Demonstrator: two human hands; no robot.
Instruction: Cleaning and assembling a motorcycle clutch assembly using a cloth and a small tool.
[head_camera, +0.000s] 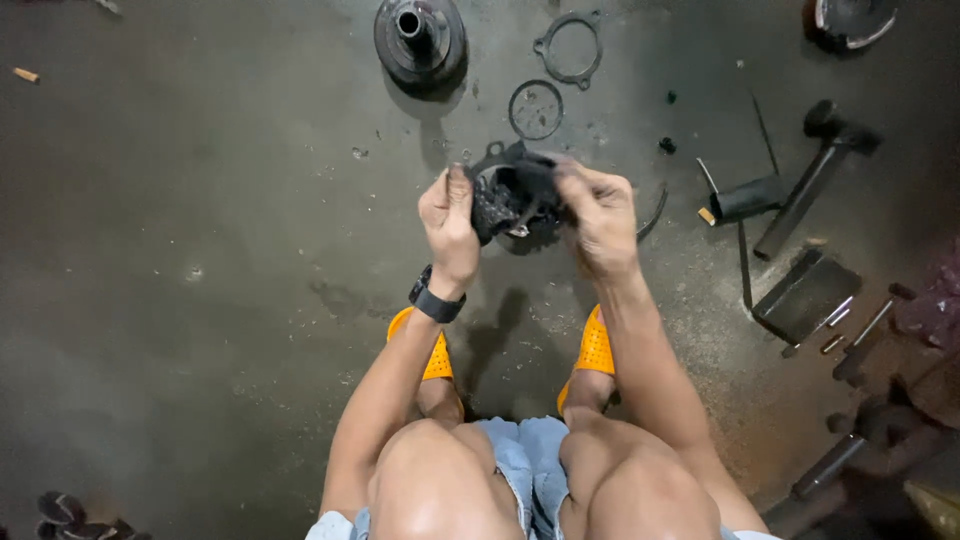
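I squat over a grey concrete floor and hold a black, greasy round metal part (512, 195) up in front of me with both hands. My left hand (450, 222), with a black watch on its wrist, grips the part's left edge. My right hand (597, 215) grips its right side, fingers curled over the top. The part looks like a toothed hub with a hollow middle; its lower edge is partly hidden by my hands.
On the floor ahead lie a black pulley-like disc (420, 40), a flat gasket ring with ears (569, 47) and a thin round ring (536, 110). To the right lie a hammer (815, 175), a short black cylinder (748, 198), a flat dark block (805, 297) and several bolts. My orange sandals (595, 350) are below.
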